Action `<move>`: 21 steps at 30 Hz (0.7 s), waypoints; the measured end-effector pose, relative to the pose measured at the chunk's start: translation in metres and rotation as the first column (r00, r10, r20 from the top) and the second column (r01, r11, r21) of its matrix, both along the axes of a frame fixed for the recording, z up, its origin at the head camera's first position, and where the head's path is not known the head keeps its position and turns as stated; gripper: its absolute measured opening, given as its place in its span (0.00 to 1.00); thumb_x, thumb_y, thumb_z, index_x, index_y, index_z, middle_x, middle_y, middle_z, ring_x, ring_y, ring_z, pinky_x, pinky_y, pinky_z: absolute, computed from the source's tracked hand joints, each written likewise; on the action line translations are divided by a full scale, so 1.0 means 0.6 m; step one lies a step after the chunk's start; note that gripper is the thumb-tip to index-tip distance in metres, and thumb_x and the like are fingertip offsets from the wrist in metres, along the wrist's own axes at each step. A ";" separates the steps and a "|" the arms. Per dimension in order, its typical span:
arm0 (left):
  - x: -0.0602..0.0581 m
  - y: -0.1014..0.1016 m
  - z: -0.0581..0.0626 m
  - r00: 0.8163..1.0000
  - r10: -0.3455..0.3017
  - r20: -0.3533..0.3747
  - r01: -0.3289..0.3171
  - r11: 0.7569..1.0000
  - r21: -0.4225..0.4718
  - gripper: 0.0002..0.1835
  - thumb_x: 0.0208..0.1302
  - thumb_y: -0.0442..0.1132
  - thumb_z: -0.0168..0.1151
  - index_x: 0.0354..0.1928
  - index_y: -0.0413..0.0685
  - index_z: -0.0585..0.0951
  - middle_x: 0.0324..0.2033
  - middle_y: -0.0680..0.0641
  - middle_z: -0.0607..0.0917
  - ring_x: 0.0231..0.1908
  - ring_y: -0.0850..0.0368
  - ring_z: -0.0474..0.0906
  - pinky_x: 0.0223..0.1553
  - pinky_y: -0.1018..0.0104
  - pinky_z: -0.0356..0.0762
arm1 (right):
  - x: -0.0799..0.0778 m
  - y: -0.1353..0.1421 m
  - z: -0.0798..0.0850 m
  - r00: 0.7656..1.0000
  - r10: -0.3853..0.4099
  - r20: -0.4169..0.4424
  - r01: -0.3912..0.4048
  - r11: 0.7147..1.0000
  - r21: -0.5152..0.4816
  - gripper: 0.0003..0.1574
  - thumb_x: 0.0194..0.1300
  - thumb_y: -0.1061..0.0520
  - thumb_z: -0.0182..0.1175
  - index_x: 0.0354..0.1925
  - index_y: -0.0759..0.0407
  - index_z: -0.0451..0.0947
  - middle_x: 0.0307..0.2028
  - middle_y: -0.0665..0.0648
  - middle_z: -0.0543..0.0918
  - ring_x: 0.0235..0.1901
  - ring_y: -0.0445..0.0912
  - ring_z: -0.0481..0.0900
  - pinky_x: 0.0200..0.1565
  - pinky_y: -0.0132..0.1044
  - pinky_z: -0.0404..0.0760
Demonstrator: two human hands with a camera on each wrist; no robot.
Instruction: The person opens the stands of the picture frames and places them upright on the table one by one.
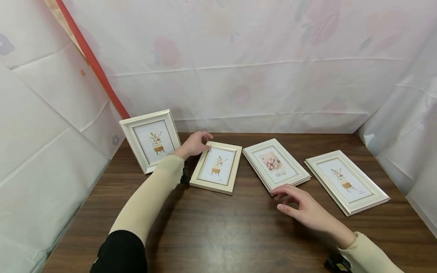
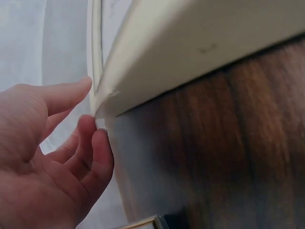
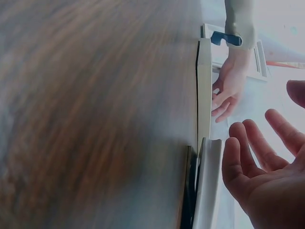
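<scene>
My left hand (image 1: 195,145) is at the far left corner of a cream picture frame (image 1: 196,181) lying face up on the table. In the left wrist view, thumb and curled fingers (image 2: 101,148) pinch that frame's corner (image 2: 143,71) from two sides. My right hand (image 1: 304,208), fingers loosely bent and spread, hovers near the front corner of a white picture frame (image 1: 254,155) with a pink flower print. Nothing lies between its fingers in the right wrist view, where the palm (image 3: 281,191) shows beside the frame's edge (image 3: 209,186).
On the left a white picture frame (image 1: 136,146) stands tilted up, its plant print facing forward. Another white frame (image 1: 367,204) lies flat at the right. The dark wooden table (image 1: 218,235) meets pale patterned cloth (image 1: 259,91) behind; a red strip (image 1: 92,60) slants down at left.
</scene>
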State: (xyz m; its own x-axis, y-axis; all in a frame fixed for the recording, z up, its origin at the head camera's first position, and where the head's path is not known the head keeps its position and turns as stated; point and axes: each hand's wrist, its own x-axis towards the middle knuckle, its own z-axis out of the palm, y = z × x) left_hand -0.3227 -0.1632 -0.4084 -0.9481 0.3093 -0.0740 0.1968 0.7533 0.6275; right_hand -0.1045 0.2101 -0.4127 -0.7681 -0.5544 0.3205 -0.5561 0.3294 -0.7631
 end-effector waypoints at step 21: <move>-0.019 0.018 0.011 0.986 0.038 0.160 -0.016 0.991 -0.135 0.29 0.61 0.38 0.70 0.64 0.41 0.75 0.59 0.40 0.77 0.50 0.49 0.78 0.45 0.59 0.82 | -0.002 0.003 -0.006 1.000 0.009 0.006 -0.009 1.000 0.005 0.24 0.62 0.71 0.65 0.57 0.64 0.75 0.48 0.60 0.81 0.43 0.49 0.82 0.44 0.41 0.82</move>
State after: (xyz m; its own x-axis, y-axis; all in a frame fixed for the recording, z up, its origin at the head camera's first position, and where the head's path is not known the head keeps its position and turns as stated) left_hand -0.3339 -0.1524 -0.4017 -0.9282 0.2608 -0.2653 0.0794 0.8355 0.5437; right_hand -0.1057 0.2120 -0.4160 -0.7650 -0.5626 0.3133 -0.5545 0.3281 -0.7648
